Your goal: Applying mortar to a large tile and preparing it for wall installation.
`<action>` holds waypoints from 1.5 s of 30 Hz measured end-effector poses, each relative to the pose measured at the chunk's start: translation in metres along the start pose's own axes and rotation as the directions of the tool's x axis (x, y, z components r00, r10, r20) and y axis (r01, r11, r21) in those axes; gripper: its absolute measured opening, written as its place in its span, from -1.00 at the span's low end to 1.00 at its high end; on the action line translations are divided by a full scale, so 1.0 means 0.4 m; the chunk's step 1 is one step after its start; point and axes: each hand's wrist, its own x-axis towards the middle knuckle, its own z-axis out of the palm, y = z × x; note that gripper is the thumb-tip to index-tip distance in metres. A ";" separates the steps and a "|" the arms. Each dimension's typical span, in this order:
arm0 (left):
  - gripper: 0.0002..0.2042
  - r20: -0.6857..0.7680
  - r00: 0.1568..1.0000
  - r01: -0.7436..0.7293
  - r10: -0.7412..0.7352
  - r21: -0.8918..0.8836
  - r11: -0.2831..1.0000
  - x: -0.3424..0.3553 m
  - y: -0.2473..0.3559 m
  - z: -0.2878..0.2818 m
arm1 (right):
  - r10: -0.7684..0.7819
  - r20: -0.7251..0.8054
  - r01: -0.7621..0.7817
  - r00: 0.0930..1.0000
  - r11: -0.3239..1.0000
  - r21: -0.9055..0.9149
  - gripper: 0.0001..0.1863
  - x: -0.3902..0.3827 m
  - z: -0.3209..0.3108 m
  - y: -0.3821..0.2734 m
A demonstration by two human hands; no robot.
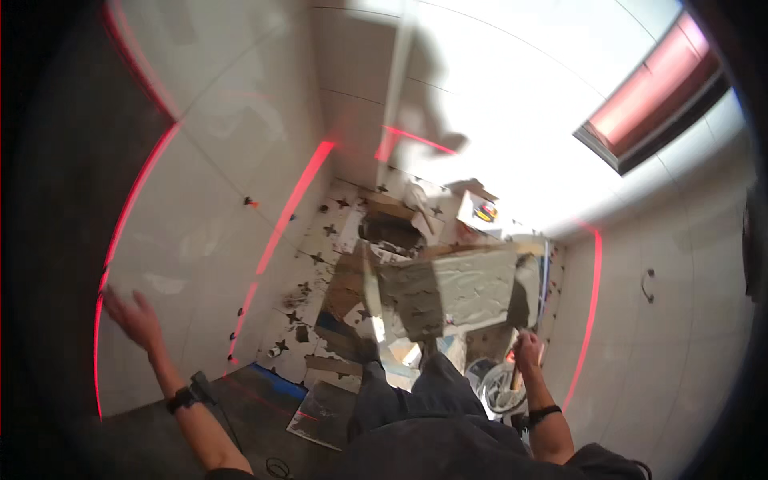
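Observation:
My left hand (134,318) is raised beside the large pale wall tiles (200,240) on the left, fingers stretched apart and holding nothing. Whether it touches the wall I cannot tell. My right hand (528,350) is closed, low on the right, above a bucket (506,390). A brownish handle-like piece (516,378) shows just below that fist; whether the fingers grip it is unclear. In front of my legs lies a large slab (476,284) spread with grey, ridged mortar, partly in shadow.
Red laser lines (294,200) cross the walls. Beyond the slab is a dark floor opening (392,230), with a yellow-and-black tape measure (486,211) to its right. Dark cross-shaped spacers (318,258) dot the floor at left. A loose tile (322,414) lies near my legs.

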 end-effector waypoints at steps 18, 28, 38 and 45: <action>-0.32 0.621 -0.779 0.153 0.086 0.055 0.987 -1.191 0.747 -0.456 | 0.040 -0.303 -0.219 0.952 0.781 -0.584 -0.59 0.486 -0.087 0.635; -0.03 0.643 -0.758 0.199 0.112 0.065 0.978 -1.504 0.791 -0.494 | 0.267 -0.094 -0.263 0.959 0.719 -0.643 -0.51 0.710 0.073 0.908; -0.03 0.633 -0.774 0.032 0.017 0.012 0.999 -1.446 0.973 -0.531 | 0.160 -0.241 -0.288 0.957 0.605 -0.742 -0.65 0.899 -0.110 0.822; 0.02 0.644 -0.765 0.036 0.005 0.036 0.999 -1.450 0.955 -0.540 | 0.263 0.395 0.153 0.880 0.629 -0.762 -0.59 0.772 0.081 0.858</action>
